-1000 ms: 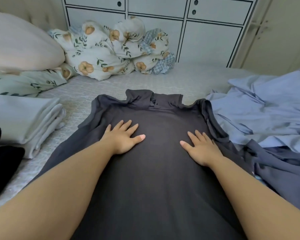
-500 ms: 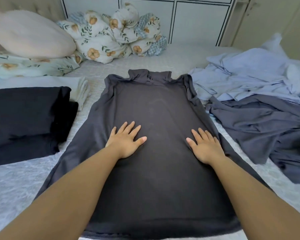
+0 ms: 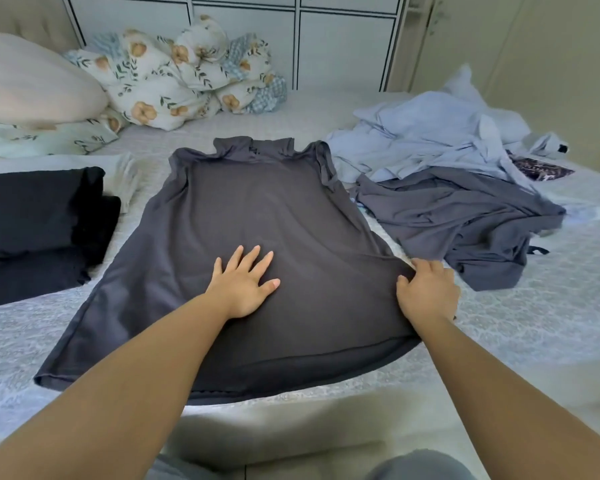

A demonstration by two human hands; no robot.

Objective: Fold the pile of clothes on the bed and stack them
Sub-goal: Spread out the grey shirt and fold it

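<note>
A dark grey top [image 3: 257,244] lay spread flat in the middle of the bed [image 3: 534,323], collar away from the person.

The left hand [image 3: 245,285] pressed flat on it with fingers straight and spread; the right hand [image 3: 426,292] pinched its right side edge with curled fingers. Folded black clothes [image 3: 39,220] sat to the left, and an unfolded pile of light blue and grey garments [image 3: 447,181] lay to the right.
</note>
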